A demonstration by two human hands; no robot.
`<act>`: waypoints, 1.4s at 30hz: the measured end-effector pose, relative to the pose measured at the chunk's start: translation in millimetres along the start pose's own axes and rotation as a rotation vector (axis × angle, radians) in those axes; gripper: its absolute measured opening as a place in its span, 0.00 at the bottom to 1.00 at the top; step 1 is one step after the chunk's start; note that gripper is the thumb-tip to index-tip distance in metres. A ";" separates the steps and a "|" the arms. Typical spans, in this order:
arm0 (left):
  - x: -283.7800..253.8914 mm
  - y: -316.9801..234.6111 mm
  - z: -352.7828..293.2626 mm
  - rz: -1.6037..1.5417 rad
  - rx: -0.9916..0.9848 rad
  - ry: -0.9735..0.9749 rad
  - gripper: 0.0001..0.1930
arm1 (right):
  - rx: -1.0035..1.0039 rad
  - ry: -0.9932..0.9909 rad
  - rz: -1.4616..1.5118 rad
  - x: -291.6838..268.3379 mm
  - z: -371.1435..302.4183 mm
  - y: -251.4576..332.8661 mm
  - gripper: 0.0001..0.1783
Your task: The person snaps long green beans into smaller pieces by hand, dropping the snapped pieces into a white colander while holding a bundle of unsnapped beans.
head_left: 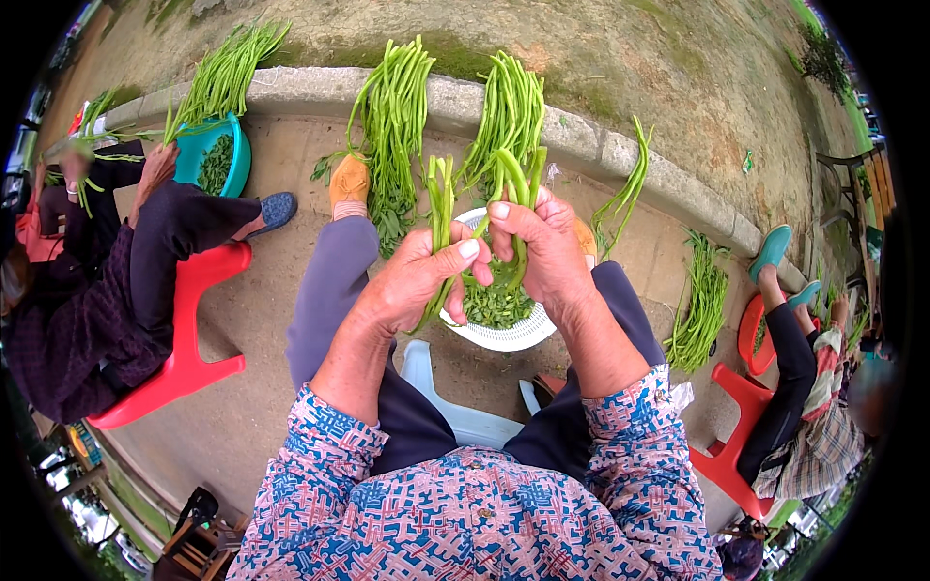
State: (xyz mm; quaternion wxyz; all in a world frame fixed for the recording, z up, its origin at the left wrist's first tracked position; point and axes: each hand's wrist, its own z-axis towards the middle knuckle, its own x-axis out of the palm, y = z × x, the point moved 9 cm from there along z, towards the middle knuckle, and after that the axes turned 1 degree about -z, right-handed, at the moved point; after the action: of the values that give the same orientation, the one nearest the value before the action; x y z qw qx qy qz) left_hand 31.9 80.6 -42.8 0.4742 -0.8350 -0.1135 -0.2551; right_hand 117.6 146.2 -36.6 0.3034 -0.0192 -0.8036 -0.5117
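My left hand [419, 274] is closed round a few green vegetable stems [441, 198] that stick up past the fingers. Closed as well, my right hand [545, 244] grips thicker green stems [520, 184], with the thumb pressed against them. The two hands nearly meet, and one stem seems to run between them. Below them, between my knees, stands a white slotted basket [504, 338] with short cut green pieces [496, 306] inside. The hands hide part of its far side.
Long stem bundles [395, 107] lean on the stone kerb [329, 90] ahead; another bundle [699, 305] lies at right. At left a person on a red stool [194, 320] works by a teal basin [238, 160]. At right another person sits near a red basin [756, 334].
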 end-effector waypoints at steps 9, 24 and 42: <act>-12.4 5.7 -0.3 0.138 -0.015 -0.155 0.14 | -0.015 -0.098 0.033 -5.7 -1.2 10.2 0.05; -13.3 6.3 4.2 0.387 0.098 -0.213 0.13 | 0.034 -0.041 -0.099 7.7 -3.9 -7.5 0.05; -24.7 0.0 -0.7 0.093 0.084 -0.274 0.19 | 0.088 -0.030 0.043 -6.8 2.1 -0.4 0.08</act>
State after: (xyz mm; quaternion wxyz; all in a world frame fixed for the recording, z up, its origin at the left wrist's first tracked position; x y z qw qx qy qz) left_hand 10.9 81.3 -55.6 0.5000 -0.8458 -0.1488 -0.1116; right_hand 122.0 149.7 -41.0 0.3027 -0.0312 -0.8291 -0.4690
